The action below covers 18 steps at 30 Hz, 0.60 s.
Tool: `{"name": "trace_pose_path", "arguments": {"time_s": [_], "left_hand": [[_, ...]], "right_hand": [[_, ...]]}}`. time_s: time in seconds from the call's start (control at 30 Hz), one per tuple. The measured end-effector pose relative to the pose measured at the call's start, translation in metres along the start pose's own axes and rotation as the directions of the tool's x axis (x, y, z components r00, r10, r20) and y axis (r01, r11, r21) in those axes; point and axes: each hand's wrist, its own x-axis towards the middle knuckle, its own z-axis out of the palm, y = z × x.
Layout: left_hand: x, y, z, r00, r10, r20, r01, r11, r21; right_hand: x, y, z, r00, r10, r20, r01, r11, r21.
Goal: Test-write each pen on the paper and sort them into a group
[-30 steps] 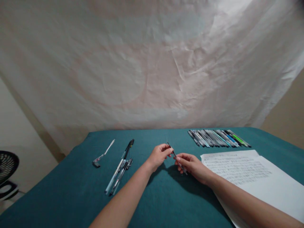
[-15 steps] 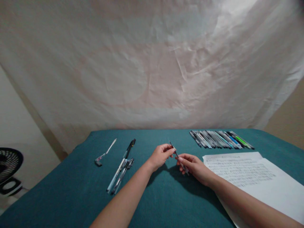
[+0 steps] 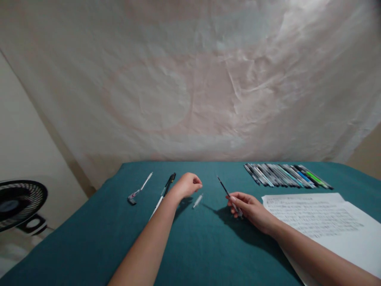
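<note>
My right hand [image 3: 245,206] is closed round a slim pen [image 3: 224,186], its dark narrow end pointing up and to the left. The pen's lower part is partly hidden by the fingers. To the left, my left hand [image 3: 189,184] hangs over the table with its fingers curled together; whether something small is in them is hidden. A short clear plastic piece [image 3: 197,201] shows just below my left hand, against the cloth. Under my left forearm, a group of pens [image 3: 168,183] lies partly covered.
Many pens [image 3: 285,176] lie in a row at the back right. Written paper sheets [image 3: 312,214] lie under my right forearm. A correction-tape-like item [image 3: 132,199] with a white strip sits on the green cloth [image 3: 89,230] at left. A black fan [image 3: 22,204] stands beyond the left edge.
My left hand has come away from the pen and moved left, over the pen group. The clear plastic piece now shows between the hands. My right hand keeps the pen.
</note>
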Motion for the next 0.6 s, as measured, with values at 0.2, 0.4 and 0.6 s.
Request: {"name": "trace_pose_path", "arguments": {"time_s": [0.2, 0.4, 0.6], "left_hand": [[-0.012, 0.012, 0.032, 0.982, -0.164, -0.095, 0.178, 0.971, 0.161], [-0.020, 0.044, 0.063, 0.937, -0.262, -0.229, 0.306, 0.935, 0.179], [-0.037, 0.020, 0.029, 0.928, -0.334, -0.165, 0.365, 0.905, 0.219]], "right_hand": [[-0.001, -0.001, 0.001, 1.000, 0.017, -0.009, -0.018, 0.999, -0.028], [-0.002, 0.000, 0.001, 1.000, 0.018, -0.021, -0.018, 0.999, -0.038], [-0.003, 0.001, 0.000, 1.000, 0.029, 0.004, -0.029, 0.999, -0.034]]}}
